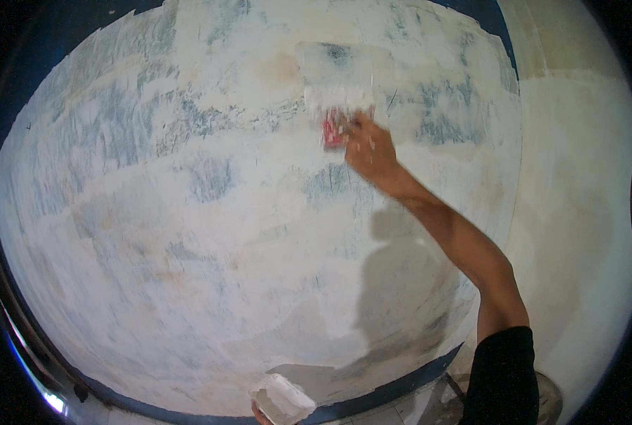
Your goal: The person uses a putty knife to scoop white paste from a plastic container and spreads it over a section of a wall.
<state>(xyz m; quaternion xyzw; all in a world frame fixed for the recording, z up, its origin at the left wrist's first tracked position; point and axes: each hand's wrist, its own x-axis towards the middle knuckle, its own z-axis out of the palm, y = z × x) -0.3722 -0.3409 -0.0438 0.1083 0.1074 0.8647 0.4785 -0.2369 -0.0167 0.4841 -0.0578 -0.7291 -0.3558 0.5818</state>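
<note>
My right hand (369,149) is closed round a red putty knife (333,133), its arm stretched up to the upper middle of the wall. The knife is pressed to the wall (259,219), which is patchy white over blue-grey, and is a little smeared by motion. Above it runs a smooth, pale, wet-looking strip of filler (344,67). At the lower edge, my left hand (260,414) holds a white tub (282,400) with white paste in it. Only a few fingers of that hand show; the rest is hidden by the tub.
Dark blue borders (386,400) edge the whitened area at the top and bottom. On the right a cream wall (571,212) meets it at a corner. A round-edged object (551,398) stands on the floor behind my sleeve. Tiles (394,416) show below.
</note>
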